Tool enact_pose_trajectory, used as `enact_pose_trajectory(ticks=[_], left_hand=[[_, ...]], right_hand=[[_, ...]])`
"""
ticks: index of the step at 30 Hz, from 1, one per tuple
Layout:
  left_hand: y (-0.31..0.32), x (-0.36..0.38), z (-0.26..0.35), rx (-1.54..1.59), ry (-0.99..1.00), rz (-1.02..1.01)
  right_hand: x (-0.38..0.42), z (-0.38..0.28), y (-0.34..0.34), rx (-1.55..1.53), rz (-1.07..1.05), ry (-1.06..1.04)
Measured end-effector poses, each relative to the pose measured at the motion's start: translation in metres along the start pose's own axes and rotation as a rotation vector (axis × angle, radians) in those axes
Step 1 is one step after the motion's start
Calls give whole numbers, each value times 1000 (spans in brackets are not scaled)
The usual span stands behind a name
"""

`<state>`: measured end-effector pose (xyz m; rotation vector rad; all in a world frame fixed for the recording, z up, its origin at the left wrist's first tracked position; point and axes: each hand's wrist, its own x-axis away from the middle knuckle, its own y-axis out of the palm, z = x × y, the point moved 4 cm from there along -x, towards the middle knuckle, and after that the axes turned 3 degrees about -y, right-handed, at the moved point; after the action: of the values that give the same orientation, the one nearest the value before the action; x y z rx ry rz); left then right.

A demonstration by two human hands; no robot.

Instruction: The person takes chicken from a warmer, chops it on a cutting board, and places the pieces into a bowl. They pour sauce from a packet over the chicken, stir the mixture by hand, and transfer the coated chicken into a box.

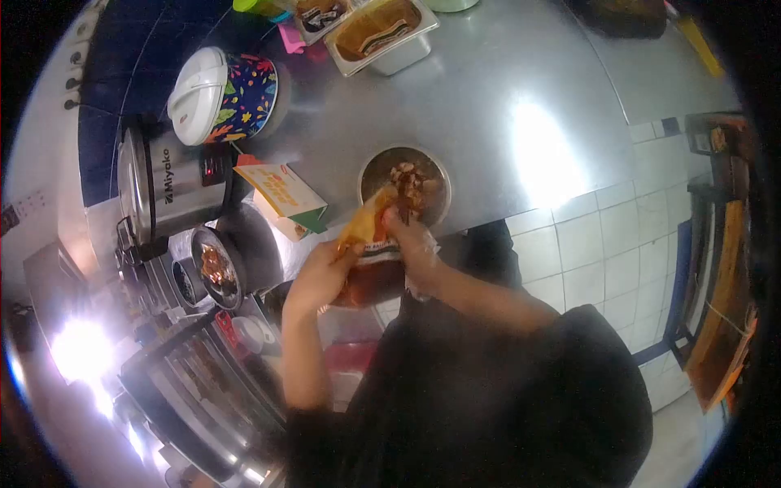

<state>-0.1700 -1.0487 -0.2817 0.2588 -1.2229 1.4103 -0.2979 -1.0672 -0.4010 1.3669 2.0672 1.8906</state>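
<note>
My left hand (pixel 320 276) and my right hand (pixel 412 250) are both closed on a soft sauce pouch (pixel 372 285), full of reddish-brown contents with a pale printed band. Its yellowish upper end is bunched and tilted over the near rim of a round metal bowl (pixel 376 168). Inside the bowl lie brown, sauce-coated food pieces (pixel 415 180). Thin clear plastic shows at my right wrist, perhaps the cuff of a disposable glove. My fingers partly hide the pouch's opening, so whether sauce is flowing out cannot be made out.
Left of the bowl stand an open food carton (pixel 285 199), a Miyako cooker (pixel 183 180) and a patterned white-lidded container (pixel 246 99). A pan of saucy food (pixel 218 268) sits lower left. Metal trays (pixel 407 58) with brown contents are at the back of the steel counter (pixel 488 89).
</note>
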Motion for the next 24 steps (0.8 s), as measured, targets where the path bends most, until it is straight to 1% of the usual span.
enact_pose_trajectory(ticks=[1, 2, 4, 6, 7, 9, 11, 12, 13, 14, 15, 17, 19, 20, 22, 24], left_hand=[[-1, -1, -2, 112, -12, 25], [-1, 2, -2, 117, -14, 31], [-3, 5, 7, 18, 71, 86], [-3, 8, 8, -30, 46, 66], [-2, 10, 7, -80, 17, 42], [-2, 14, 10, -35, 11, 58], [-2, 15, 11, 11, 16, 84], [-2, 16, 12, -2, 66, 94], [-3, 16, 13, -16, 116, 105], [-2, 12, 5, -16, 118, 107], [-1, 7, -8, 23, 114, 90], [0, 8, -8, 61, 106, 74], [0, 13, -6, -10, -66, 71], [0, 14, -7, -10, -67, 71], [-1, 17, -2, -94, 98, 83], [2, 17, -11, -42, 87, 72]], right_hand=[[0, -4, 6, 3, -4, 7], [1, -9, 12, -34, 15, 8], [-2, -7, 12, -69, 31, 5], [-4, 10, -4, 58, 3, 10], [-4, 8, -1, 57, 5, 10], [-2, 2, 8, 62, -11, -47], [4, -6, 16, 36, 26, -5], [5, -8, 18, 10, 64, 30], [2, -7, 17, 13, 61, 27], [-1, -3, 13, 8, 36, -7], [-3, -1, 11, 1, 13, -40], [-3, 3, 10, -50, -9, -21], [-3, 4, 11, -99, -31, -3], [-2, 2, 12, -114, -48, -13], [1, -1, 15, -132, -65, -23], [8, -4, 13, -106, 33, 34]])
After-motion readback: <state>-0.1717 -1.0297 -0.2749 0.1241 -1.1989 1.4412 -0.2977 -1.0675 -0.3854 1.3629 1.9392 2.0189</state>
